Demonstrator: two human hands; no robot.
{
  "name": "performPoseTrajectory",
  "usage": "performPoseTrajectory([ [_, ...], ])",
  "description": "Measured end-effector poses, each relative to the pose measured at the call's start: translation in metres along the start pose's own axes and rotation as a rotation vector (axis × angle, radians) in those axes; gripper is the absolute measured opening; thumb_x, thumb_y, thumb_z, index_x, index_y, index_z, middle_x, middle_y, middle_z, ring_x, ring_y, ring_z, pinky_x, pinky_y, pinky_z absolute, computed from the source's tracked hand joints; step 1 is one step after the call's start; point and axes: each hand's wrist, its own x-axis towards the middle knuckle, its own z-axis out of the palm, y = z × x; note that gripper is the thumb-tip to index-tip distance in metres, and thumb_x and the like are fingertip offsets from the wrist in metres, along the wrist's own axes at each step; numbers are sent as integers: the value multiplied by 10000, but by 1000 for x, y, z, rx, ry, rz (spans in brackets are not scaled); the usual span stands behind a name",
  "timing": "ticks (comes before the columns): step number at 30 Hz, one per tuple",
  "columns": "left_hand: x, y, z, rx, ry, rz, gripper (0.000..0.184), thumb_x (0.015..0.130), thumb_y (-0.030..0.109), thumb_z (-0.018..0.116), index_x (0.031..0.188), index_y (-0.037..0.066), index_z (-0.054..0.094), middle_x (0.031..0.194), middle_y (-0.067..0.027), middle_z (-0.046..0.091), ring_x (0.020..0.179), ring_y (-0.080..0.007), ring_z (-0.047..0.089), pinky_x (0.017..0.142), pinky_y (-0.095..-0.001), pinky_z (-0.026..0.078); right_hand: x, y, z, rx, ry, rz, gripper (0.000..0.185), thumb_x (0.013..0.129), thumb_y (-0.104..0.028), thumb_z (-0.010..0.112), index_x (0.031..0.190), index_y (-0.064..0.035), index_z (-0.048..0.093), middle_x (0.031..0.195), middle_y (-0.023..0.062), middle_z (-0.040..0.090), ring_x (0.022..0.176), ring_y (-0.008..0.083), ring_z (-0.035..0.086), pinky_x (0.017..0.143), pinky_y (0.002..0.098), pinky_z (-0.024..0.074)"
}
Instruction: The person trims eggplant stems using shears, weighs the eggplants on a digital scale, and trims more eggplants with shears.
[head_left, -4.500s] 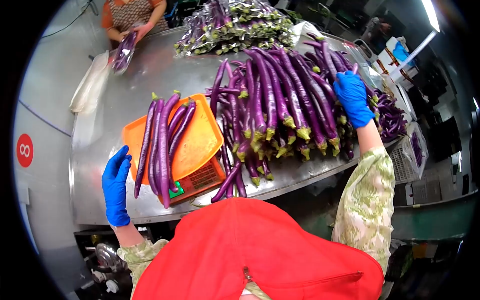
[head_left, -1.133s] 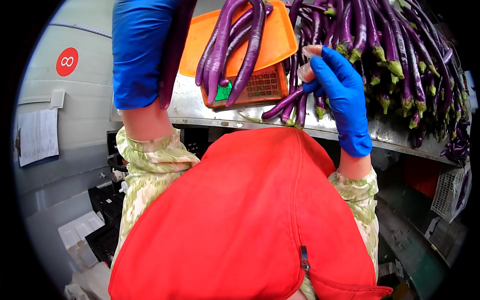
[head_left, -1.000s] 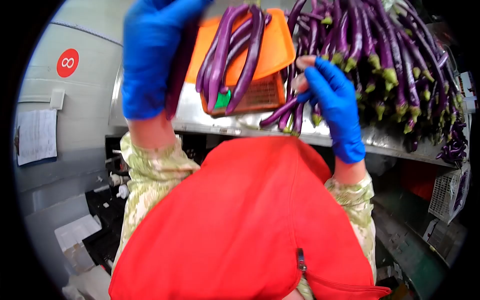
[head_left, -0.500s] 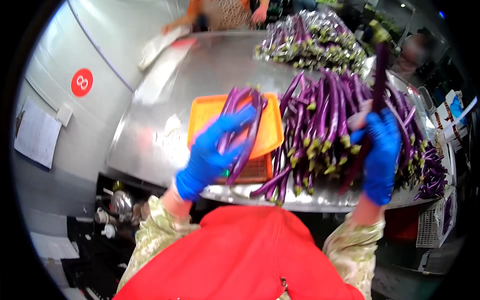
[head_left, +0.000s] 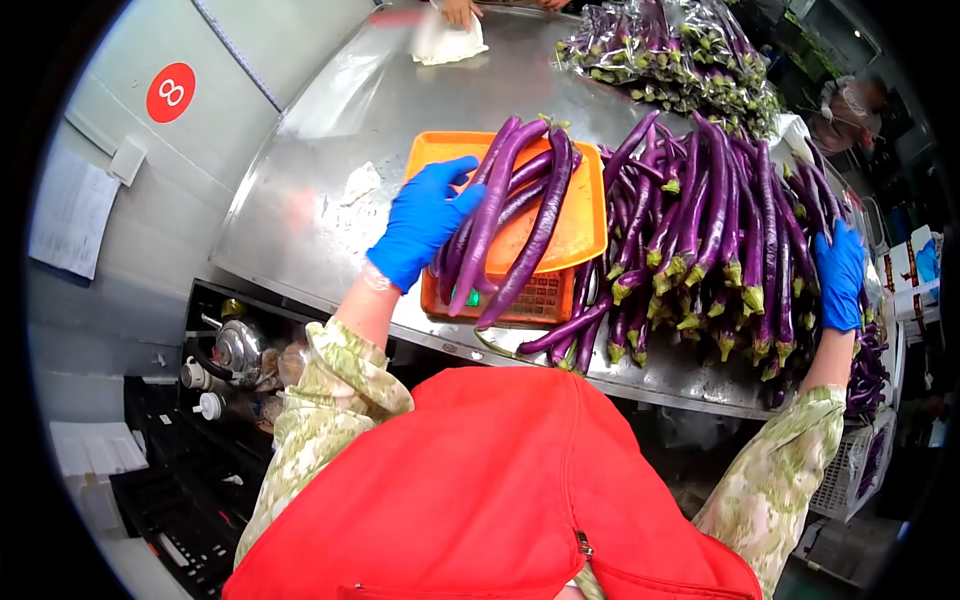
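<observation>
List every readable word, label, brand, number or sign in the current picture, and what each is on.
"8", white and tilted, on the round red wall sign.
Too small: the writing on the white paper sheet on the grey wall.
Too small and partly covered: the green display of the orange-red scale.
Too small: any markings on its dark keypad.
No brand name is legible.

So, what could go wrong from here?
Several eggplants overhang the front of the orange tray; a nudge from the left hand beside them might send one sliding off. Their ends hang around the green display, so they could hide its reading. If the right hand pulls at the big pile, neighbouring ones might shift.
</observation>
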Motion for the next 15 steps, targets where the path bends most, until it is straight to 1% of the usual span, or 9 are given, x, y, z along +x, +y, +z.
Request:
performPoseTrajectory([
  [1,-1,5,8,34,-72,71,585,780,294,685,1271,52,479,1241,-174,512,1165,-264,483,973,-358,380,1,-27,-32,23,33,58,453,823,-237,578,1201,-4,490,1042,228,569,997,359,550,947,437,382],
  [2,1,9,19,210,-99,115,664,761,307,693,1316,74,415,1290,-206,447,1212,-309,421,1003,-380,341,3,-32,-25,137,323,-109,397,852,-224,577,1178,-7,511,1019,200,585,951,308,582,809,378,460],
  [4,7,12,31,398,-191,102,815,722,297,694,1399,132,272,1379,-272,293,1291,-414,269,1059,-426,252,-9,-95,-57,1072,-32,87,323,874,-170,595,1165,-37,549,1026,88,622,885,145,592,770,258,463],
  [5,10,11,32,351,-210,105,804,725,277,686,1400,134,273,1382,-263,295,1291,-402,278,1056,-418,258,-25,-144,-93,1365,-78,16,295,872,-172,608,1135,-42,576,978,33,624,833,89,564,737,223,456],
  [7,16,5,26,260,-247,112,784,731,237,668,1401,137,273,1388,-244,299,1289,-380,296,1051,-404,270,-45,-205,-109,1613,-533,124,307,867,-192,605,1132,-39,580,941,38,620,780,102,570,711,238,465],
  [10,25,-9,18,78,-288,61,745,729,142,591,1406,118,280,1348,-239,379,1250,-340,384,1018,-364,331,-63,-279,-66,1551,-803,22,615,842,-258,578,1342,14,344,1034,152,585,757,146,614,626,247,459],
  [11,26,-12,15,17,-281,59,728,731,123,581,1402,127,298,1336,-223,408,1238,-321,410,1010,-354,341,-68,-298,-58,1723,-911,101,652,825,-270,601,1328,49,337,986,111,592,703,150,618,614,246,473],
  [12,28,-11,12,-1,-294,-11,696,727,79,555,1386,161,347,1275,-181,496,1178,-268,485,984,-325,368,-68,-317,-60,1792,-1027,239,645,826,-253,601,1308,77,328,973,121,590,699,158,632,568,230,470],
  [15,32,-26,12,-19,-292,44,688,726,64,554,1378,181,367,1237,-171,532,1128,-253,526,956,-305,390,-66,-358,-19,2037,-1140,298,260,839,-244,599,1013,-62,533,811,21,582,596,88,562,516,203,436],
])
